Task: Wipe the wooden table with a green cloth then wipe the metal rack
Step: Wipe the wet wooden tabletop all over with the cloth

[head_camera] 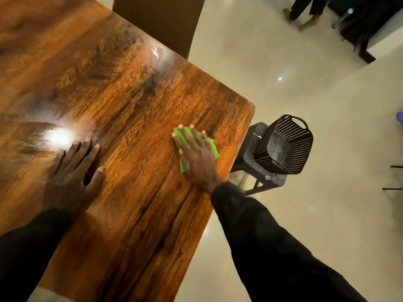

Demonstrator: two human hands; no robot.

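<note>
Right hand flat, fingers straight, hides most of green cloth; left hand flat on table.

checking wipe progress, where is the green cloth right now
In the head view, the green cloth lies on the wooden table under the right hand, near the table's right edge, by the black basket.

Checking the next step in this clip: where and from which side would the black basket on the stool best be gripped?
Probably by the loop handle on its upper rim, from above: the basket lies tipped on the stool, opening toward the camera, so that handle stands free.
</note>
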